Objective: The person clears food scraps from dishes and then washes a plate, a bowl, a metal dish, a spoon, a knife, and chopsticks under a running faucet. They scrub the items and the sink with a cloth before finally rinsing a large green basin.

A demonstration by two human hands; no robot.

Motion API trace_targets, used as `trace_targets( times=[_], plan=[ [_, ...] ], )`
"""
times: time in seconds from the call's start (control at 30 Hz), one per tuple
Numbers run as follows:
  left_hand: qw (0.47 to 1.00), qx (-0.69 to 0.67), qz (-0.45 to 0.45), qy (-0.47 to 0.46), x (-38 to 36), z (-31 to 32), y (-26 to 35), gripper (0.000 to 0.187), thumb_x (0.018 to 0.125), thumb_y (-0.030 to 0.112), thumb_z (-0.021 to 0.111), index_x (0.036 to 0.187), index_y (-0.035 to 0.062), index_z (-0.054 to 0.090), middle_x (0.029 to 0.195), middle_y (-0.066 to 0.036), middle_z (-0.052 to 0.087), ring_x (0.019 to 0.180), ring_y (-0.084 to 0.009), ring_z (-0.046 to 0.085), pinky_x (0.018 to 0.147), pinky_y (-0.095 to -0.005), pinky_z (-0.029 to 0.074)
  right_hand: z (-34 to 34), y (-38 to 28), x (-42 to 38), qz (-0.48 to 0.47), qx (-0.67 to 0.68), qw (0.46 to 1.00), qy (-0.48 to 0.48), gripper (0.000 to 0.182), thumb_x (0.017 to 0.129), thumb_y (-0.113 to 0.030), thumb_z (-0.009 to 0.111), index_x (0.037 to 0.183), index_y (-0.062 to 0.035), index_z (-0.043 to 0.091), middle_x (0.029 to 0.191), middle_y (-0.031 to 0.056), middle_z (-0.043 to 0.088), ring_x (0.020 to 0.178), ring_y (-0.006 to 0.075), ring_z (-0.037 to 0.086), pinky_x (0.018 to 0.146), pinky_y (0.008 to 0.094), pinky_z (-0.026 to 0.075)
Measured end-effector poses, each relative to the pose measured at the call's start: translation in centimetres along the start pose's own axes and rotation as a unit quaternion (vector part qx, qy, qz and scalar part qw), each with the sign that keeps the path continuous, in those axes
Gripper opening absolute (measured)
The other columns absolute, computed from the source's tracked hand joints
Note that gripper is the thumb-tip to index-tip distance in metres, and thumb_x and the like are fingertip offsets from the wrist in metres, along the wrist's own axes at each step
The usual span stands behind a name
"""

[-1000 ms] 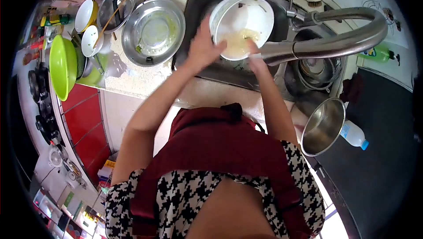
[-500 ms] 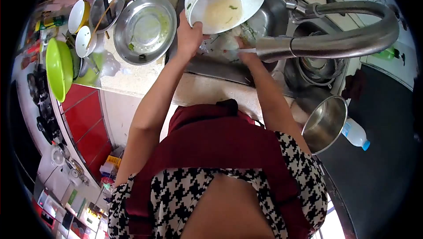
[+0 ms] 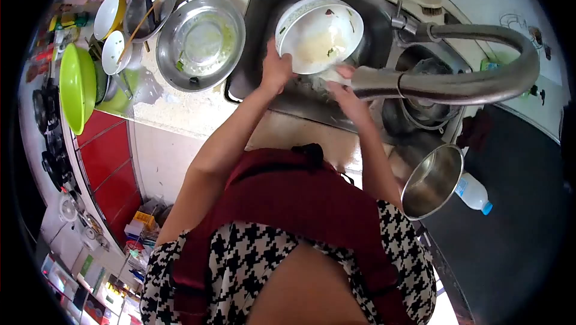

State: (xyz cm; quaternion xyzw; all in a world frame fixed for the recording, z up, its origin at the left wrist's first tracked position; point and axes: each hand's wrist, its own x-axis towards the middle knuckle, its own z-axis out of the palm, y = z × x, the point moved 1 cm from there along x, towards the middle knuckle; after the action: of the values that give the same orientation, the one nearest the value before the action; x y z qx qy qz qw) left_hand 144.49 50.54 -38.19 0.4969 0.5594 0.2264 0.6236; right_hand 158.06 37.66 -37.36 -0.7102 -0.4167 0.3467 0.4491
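A large white bowl point(image 3: 306, 43) is tilted over the sink point(image 3: 255, 79), with cloudy liquid and bits of green inside. My left hand point(image 3: 278, 72) grips its left rim, thumb on the inside. At the bowl's lower right rim, my right hand point(image 3: 348, 96) has its fingers closed on a whitish, cloth-like thing point(image 3: 329, 77). The faucet's spout point(image 3: 372, 82) partly covers those fingers.
Left of the sink, the counter holds a metal basin point(image 3: 201, 43) with green scraps, small bowls point(image 3: 113, 52) with chopsticks, and a green basin point(image 3: 75, 88). At right are a steel pot point(image 3: 433, 182), a white bottle point(image 3: 473, 193) and a second sink bowl with metal pans point(image 3: 429, 106).
The white bowl has moved right and down in view, nearer the spout, with my left hand on it. My right hand has come up against its rim with the whitish thing. The view has shifted slightly.
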Motion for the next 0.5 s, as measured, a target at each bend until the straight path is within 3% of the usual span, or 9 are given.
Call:
trace_targets(
  times=[0.03,0.1,0.13,0.23,0.27,0.37,0.47,0.5],
  plan=[
    [1.0,-0.017,-0.011,-0.011,-0.2,0.5,-0.5,0.049,0.078,0.002,0.04,0.126,0.0093,0.031,0.102,-0.018,0.054,0.073,-0.0254,0.06,0.054,-0.0334,0.054,1.5,-0.7,0.3,-0.025,0.034,0.999,0.006,0.033,0.082,-0.02,0.056,0.11,-0.0056,0.051,0.092,0.0112,0.056,0.082,0.0193,0.053,0.072,0.0282,0.043],
    [0.998,-0.056,-0.019,-0.025,-0.1,1.2,-1.7,0.048,0.078,0.002,0.04,0.124,0.0081,0.03,0.103,-0.018,0.053,0.071,-0.026,0.06,0.053,-0.034,0.054,4.4,-1.6,1.7,-0.139,-0.011,0.99,0.033,0.029,0.079,-0.015,0.055,0.106,-0.0048,0.051,0.094,0.0164,0.057,0.087,0.0328,0.053,0.075,0.0386,0.043],
    [0.996,-0.075,-0.023,-0.03,-0.1,1.3,-2.1,0.047,0.078,0.002,0.04,0.124,0.0075,0.03,0.103,-0.018,0.052,0.07,-0.0263,0.06,0.052,-0.0343,0.055,5.4,-0.9,2.3,-0.007,-0.016,1.0,-0.014,0.027,0.079,-0.015,0.054,0.104,-0.0058,0.052,0.095,0.0185,0.057,0.088,0.0343,0.052,0.078,0.04,0.041],
    [0.995,-0.081,-0.042,-0.031,-0.5,0.7,-0.9,0.042,0.078,0.001,0.039,0.12,0.0038,0.031,0.104,-0.018,0.05,0.076,-0.0269,0.059,0.052,-0.035,0.055,5.4,-0.4,2.2,-0.094,-0.136,0.986,0.009,0.022,0.077,-0.014,0.054,0.097,-0.0046,0.054,0.09,0.0187,0.058,0.089,0.0359,0.05,0.082,0.0406,0.038],
    [0.995,-0.076,-0.052,-0.028,-1.0,0.3,-0.3,0.04,0.079,0.001,0.039,0.118,0.0022,0.031,0.104,-0.018,0.049,0.08,-0.027,0.058,0.052,-0.0351,0.056,4.9,-0.2,2.5,-0.116,-0.151,0.981,-0.026,0.017,0.075,-0.016,0.055,0.088,-0.0043,0.055,0.088,0.0161,0.059,0.093,0.0344,0.05,0.084,0.0442,0.035],
    [0.997,-0.04,-0.058,-0.025,-1.6,-0.8,0.4,0.04,0.078,0.002,0.039,0.117,-0.0003,0.031,0.106,-0.019,0.049,0.082,-0.0302,0.059,0.051,-0.0355,0.056,2.0,3.4,4.7,-0.22,-0.442,0.863,-0.109,0.032,0.075,-0.021,0.056,0.105,-0.009,0.057,0.104,0.0118,0.058,0.1,0.0282,0.051,0.093,0.0457,0.032],
    [0.997,0.017,-0.074,-0.03,-1.3,-1.8,0.5,0.043,0.077,0.003,0.039,0.119,-0.0005,0.029,0.108,-0.021,0.048,0.081,-0.0321,0.06,0.05,-0.0363,0.056,-1.4,2.8,7.4,-0.347,-0.581,0.733,-0.064,0.038,0.074,-0.027,0.058,0.106,-0.0058,0.057,0.111,0.0111,0.055,0.11,0.0288,0.046,0.102,0.0481,0.021],
    [0.996,0.022,-0.083,-0.034,-1.0,-2.0,0.5,0.044,0.077,0.003,0.039,0.12,-0.0006,0.029,0.108,-0.021,0.048,0.08,-0.0326,0.06,0.049,-0.0368,0.056,-1.1,1.4,6.8,-0.307,-0.591,0.743,-0.073,0.04,0.075,-0.028,0.057,0.107,-0.0041,0.056,0.113,0.0113,0.054,0.112,0.0291,0.044,0.103,0.048,0.019]
  ],
)
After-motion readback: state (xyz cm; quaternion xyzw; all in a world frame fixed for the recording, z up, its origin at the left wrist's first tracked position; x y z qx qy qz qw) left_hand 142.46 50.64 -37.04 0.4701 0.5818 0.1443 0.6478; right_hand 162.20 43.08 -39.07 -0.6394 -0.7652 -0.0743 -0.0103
